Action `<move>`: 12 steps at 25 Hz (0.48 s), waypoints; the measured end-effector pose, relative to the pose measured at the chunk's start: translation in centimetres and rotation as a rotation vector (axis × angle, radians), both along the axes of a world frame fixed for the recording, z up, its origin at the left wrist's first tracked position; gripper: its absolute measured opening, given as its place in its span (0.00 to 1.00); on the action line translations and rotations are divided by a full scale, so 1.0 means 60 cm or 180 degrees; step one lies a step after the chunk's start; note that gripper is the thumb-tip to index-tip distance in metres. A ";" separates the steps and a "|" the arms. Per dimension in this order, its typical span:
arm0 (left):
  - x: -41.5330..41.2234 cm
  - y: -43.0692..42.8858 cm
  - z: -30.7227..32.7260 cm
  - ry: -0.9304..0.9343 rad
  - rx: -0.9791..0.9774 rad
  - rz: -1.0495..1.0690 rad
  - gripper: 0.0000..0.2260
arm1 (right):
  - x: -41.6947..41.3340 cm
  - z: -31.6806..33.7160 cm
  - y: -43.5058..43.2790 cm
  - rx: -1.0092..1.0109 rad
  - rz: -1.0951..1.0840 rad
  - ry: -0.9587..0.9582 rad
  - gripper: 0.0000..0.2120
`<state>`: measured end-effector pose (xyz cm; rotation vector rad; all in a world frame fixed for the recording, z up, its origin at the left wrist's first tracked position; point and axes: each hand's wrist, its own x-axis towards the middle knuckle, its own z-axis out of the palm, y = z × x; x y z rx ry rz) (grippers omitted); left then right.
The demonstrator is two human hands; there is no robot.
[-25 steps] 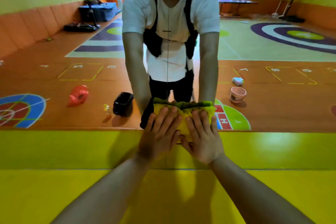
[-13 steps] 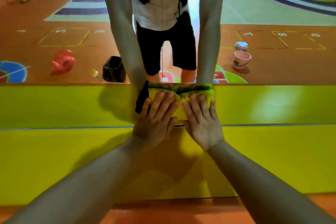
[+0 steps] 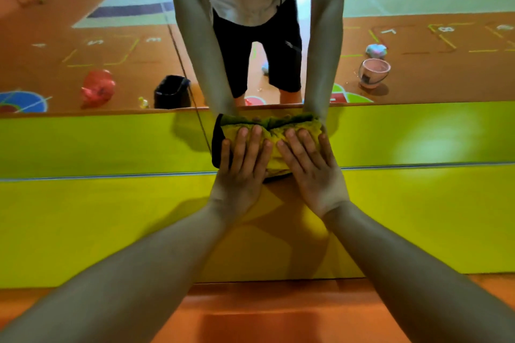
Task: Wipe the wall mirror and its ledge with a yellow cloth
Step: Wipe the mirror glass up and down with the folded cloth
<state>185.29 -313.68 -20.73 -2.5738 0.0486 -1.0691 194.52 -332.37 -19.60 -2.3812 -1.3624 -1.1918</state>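
Fingers (image 3: pixel 250 147) of both hands lie straight and close together, pressed flat on the yellow cloth (image 3: pixel 274 133); the left hand (image 3: pixel 239 172) and right hand (image 3: pixel 312 172) sit side by side. The cloth is bunched on the yellow ledge (image 3: pixel 111 142), its top edge just under the wall mirror (image 3: pixel 418 8). Above the cloth the glass reflects the person's arms, with a black bin (image 3: pixel 172 92) reflected up to its left and a pink bucket (image 3: pixel 373 72) up to its right.

— Where was the yellow cloth (image 3: pixel 274 147)?
— Bunched into a thick fold, flat against the bottom of the wall mirror (image 3: pixel 418 78), its lower edge reaching the top of the yellow ledge (image 3: pixel 111 217).
— And the mirror?
— It showed the cloth's darker green reflection just above the cloth.
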 end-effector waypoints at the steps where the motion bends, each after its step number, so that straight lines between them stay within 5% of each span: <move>1: 0.011 -0.018 0.002 -0.0020 -0.0026 -0.0075 0.38 | 0.009 0.004 -0.021 -0.0062 -0.0089 0.0015 0.30; 7: 0.049 -0.087 0.091 -0.0191 -0.0504 0.0066 0.40 | 0.040 0.119 -0.080 -0.0182 -0.0214 -0.0169 0.33; 12: 0.064 -0.097 0.334 -0.0397 -0.0482 -0.0131 0.33 | 0.058 0.331 -0.087 0.0132 -0.0314 -0.0542 0.31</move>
